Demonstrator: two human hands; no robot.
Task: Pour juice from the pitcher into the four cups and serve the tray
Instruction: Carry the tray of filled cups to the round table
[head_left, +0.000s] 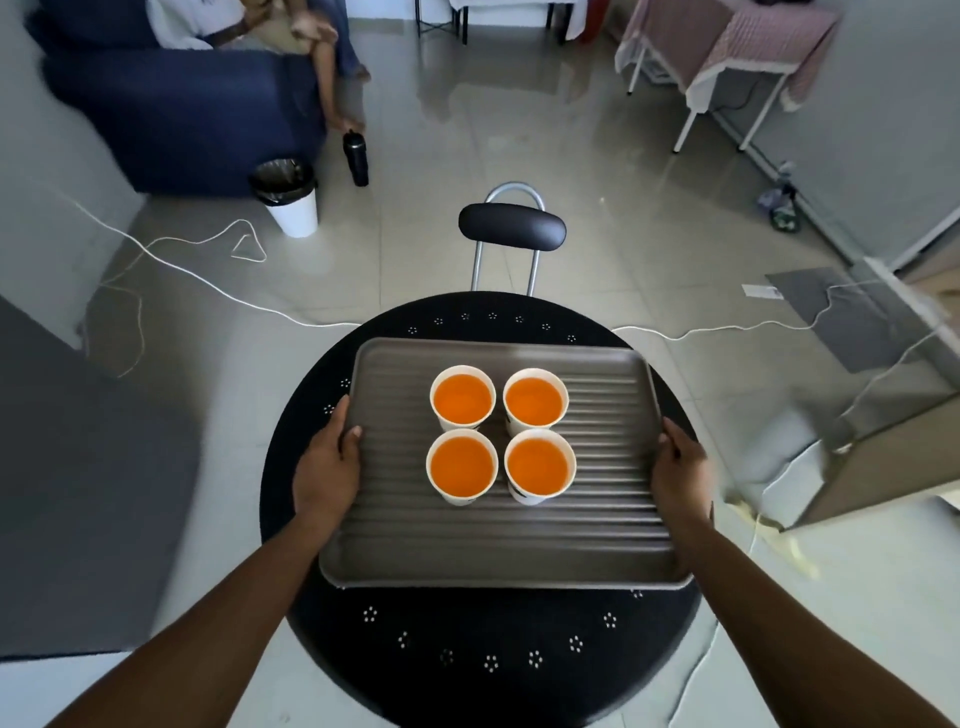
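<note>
A grey ribbed tray (498, 551) lies over a round black table (488, 639). Several white paper cups stand on it in a square, each filled with orange juice: far left cup (462, 399), far right cup (535, 401), near left cup (461, 464), near right cup (539, 465). My left hand (327, 467) grips the tray's left rim, thumb on top. My right hand (680, 470) grips the right rim. No pitcher is in view.
A black-backed metal chair (511, 231) stands just beyond the table. White cables (208, 280) trail over the tiled floor. A white bin (288, 195) and a black bottle (356, 158) stand by a blue sofa (171, 114), where a person sits. A cloth-covered table (727, 57) is far right.
</note>
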